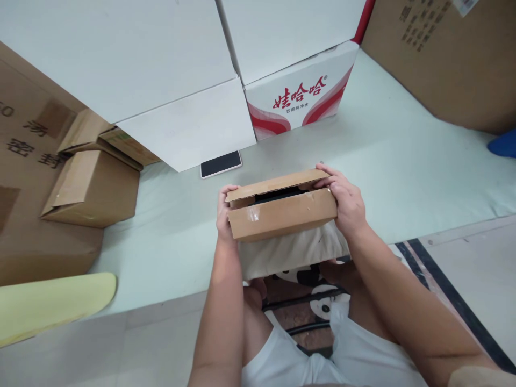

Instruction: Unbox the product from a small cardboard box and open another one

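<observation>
I hold a small flat brown cardboard box (282, 215) in front of me, above a pale cushion (290, 252) on my lap. My left hand (223, 212) grips the box's left end, fingers curled over the top edge. My right hand (346, 203) grips the right end, fingers on the lid flap. The lid is slightly lifted, and something dark shows through the gap. A strip of clear tape sits on the box's front side.
A phone (221, 164) lies face up on the pale green mat (387, 156) beyond the box. White cartons (193, 123), one with red print (300, 97), stand behind. Brown boxes (92, 188) sit left, another brown carton (447, 59) right. A yellow board (52, 303) lies lower left.
</observation>
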The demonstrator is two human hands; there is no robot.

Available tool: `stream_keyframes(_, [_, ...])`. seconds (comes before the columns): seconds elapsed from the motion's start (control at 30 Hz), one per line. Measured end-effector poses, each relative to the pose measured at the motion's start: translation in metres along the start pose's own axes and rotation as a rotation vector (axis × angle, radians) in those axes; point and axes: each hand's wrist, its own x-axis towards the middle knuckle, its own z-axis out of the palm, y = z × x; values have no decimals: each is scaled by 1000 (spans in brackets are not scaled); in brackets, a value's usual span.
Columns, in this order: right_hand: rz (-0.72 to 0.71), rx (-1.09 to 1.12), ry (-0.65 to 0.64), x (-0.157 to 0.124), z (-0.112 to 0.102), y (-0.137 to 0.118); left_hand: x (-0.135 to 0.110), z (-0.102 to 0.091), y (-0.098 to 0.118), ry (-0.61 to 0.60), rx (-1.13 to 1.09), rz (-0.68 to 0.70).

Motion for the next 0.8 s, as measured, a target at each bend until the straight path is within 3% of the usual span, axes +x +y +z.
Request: stream_keyframes(0.8, [42, -2, -1, 0, 1, -2, -1, 3, 2, 12, -4, -5])
